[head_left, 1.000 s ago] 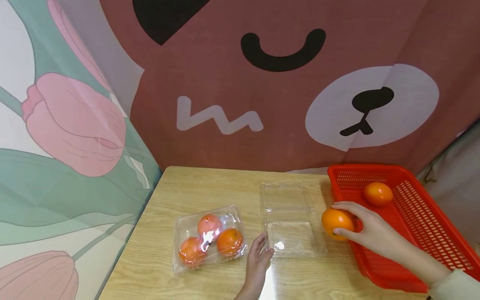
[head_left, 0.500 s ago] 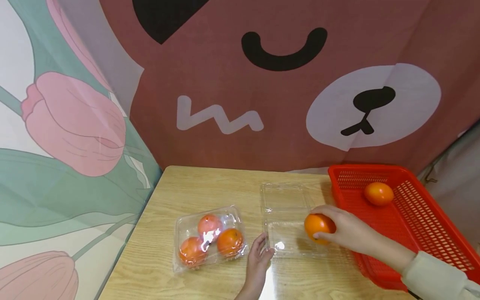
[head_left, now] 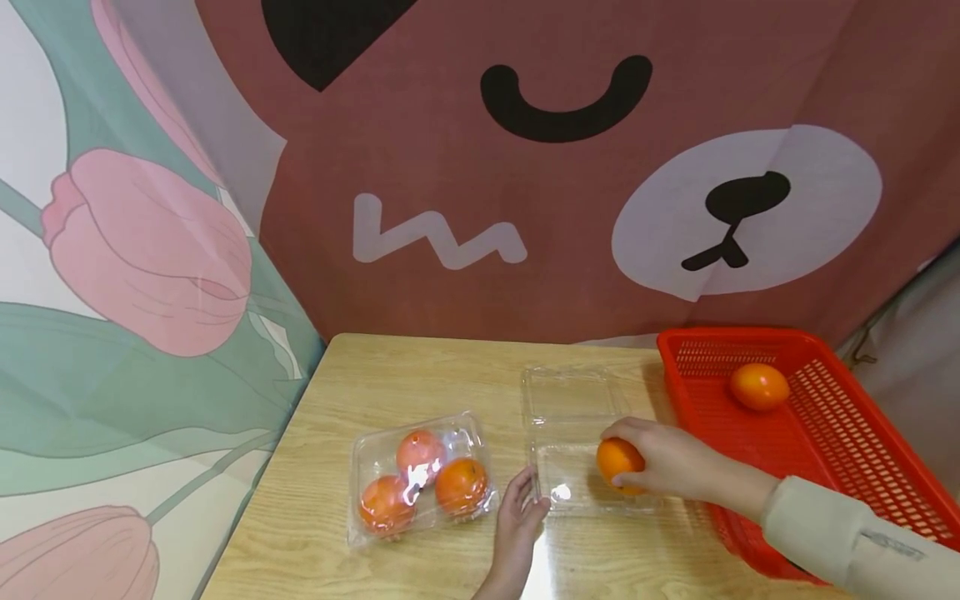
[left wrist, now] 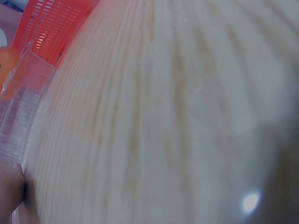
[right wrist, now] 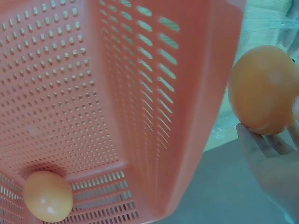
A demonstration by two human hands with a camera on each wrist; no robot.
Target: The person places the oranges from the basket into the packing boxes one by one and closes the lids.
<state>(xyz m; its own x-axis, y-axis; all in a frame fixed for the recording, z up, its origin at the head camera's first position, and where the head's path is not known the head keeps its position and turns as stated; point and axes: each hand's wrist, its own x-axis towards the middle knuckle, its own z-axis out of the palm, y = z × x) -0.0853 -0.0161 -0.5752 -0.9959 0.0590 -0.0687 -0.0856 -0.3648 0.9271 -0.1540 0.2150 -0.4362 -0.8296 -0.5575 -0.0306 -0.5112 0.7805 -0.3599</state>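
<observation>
My right hand holds an orange over the right part of an open clear plastic clamshell box. Whether the orange touches the box floor I cannot tell. In the right wrist view, the fingertips are against the underside of that orange. My left hand rests at the near left corner of the box, fingers along its left side and thumb by the front edge. The left wrist view shows only a bit of that hand beside the clear box.
A closed clear box with three oranges lies on the left of the wooden table. At the right stands a red perforated basket with one orange near its back. A printed curtain hangs behind the table.
My right hand has carried the orange left, from beside the basket's rim to over the open box. The left hand has stayed at the box's corner.
</observation>
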